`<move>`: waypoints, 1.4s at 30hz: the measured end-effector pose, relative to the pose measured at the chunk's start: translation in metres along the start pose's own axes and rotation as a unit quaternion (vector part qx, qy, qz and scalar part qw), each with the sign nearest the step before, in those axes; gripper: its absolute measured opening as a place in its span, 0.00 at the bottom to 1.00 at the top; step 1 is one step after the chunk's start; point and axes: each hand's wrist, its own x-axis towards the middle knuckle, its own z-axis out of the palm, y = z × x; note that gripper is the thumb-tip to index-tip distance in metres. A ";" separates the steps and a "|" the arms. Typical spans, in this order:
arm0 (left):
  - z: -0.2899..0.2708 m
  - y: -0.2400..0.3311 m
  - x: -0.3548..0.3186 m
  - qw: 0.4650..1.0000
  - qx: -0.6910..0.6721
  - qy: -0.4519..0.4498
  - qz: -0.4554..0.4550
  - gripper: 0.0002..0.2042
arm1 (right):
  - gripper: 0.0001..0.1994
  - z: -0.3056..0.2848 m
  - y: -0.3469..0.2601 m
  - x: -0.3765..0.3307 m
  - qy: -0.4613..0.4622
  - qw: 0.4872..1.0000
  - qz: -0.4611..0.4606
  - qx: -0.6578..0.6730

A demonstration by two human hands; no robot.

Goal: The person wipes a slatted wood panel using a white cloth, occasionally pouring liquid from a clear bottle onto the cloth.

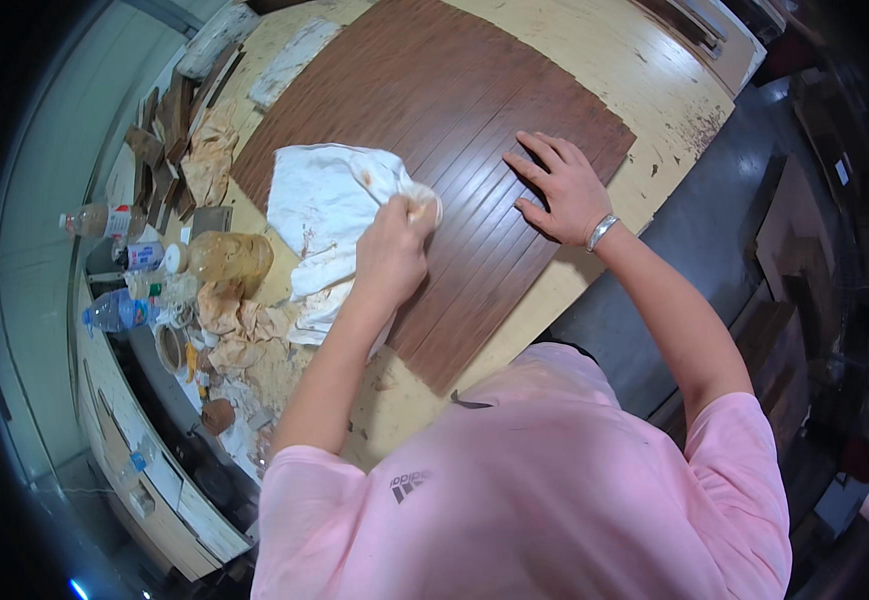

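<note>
A large brown wooden panel (424,90) with narrow grooves between its strips lies flat on a pale yellow worktable (654,110). My left hand (394,250) is closed on a white cloth (319,195), which has brown stains and spreads out to the left over the panel's edge. A bunched end of the cloth sticks out past my fingers, above the panel. Flat on the panel's right part rests my right hand (564,190), its fingers spread and holding nothing. A silver bracelet (602,232) circles that wrist.
Along the table's left side stand a big jar of yellowish liquid (229,257) and several plastic bottles (119,312). Crumpled stained rags (212,150) and dark wood offcuts (159,140) lie beside them. Boards (789,230) lean at the right, beyond the grey floor (694,230).
</note>
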 end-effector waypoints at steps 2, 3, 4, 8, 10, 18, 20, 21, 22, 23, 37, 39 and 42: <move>-0.014 0.001 -0.038 0.999 0.004 -0.035 0.022 0.19 | 0.28 0.001 0.002 -0.002 0.002 1.000 0.002 -0.003; -0.024 0.004 -0.065 0.999 0.006 -0.050 0.020 0.19 | 0.28 0.001 0.003 -0.002 0.006 1.000 0.004 -0.004; -0.033 0.009 -0.090 0.998 0.009 -0.067 0.017 0.20 | 0.28 0.001 0.003 -0.003 0.009 1.000 0.004 -0.003; -0.030 0.021 -0.127 0.998 0.017 -0.053 -0.025 0.20 | 0.27 0.001 0.003 -0.006 0.013 1.000 0.005 -0.011; -0.019 0.025 -0.104 1.000 0.014 -0.025 -0.010 0.20 | 0.29 0.000 0.003 -0.005 0.014 1.000 -0.005 -0.019; -0.031 0.036 -0.147 0.999 0.005 -0.044 -0.024 0.20 | 0.27 0.005 0.004 -0.007 0.019 0.999 0.004 -0.043; -0.023 0.039 -0.125 1.000 0.010 -0.024 -0.005 0.19 | 0.27 0.005 0.003 -0.006 0.014 0.999 -0.002 -0.044; -0.020 0.041 -0.107 1.000 0.015 -0.012 0.005 0.19 | 0.27 0.007 0.002 -0.005 0.016 0.999 -0.003 -0.042; -0.017 0.043 -0.095 1.000 0.010 -0.018 0.014 0.19 | 0.27 0.008 0.002 -0.005 0.018 0.999 -0.003 -0.042; -0.019 0.043 -0.100 1.000 0.014 -0.021 0.013 0.19 | 0.27 0.008 0.001 -0.004 0.021 0.999 -0.003 -0.042; -0.020 0.033 -0.123 0.995 -0.072 -0.035 -0.065 0.17 | 0.27 0.010 0.004 -0.010 0.020 0.997 0.003 -0.071; -0.028 0.028 -0.148 0.947 -0.257 -0.087 -0.170 0.15 | 0.27 0.009 0.004 -0.009 0.020 0.997 0.006 -0.070; -0.045 0.018 -0.153 0.715 -0.616 -0.001 -0.329 0.14 | 0.27 0.006 0.000 -0.005 0.016 0.999 -0.003 -0.051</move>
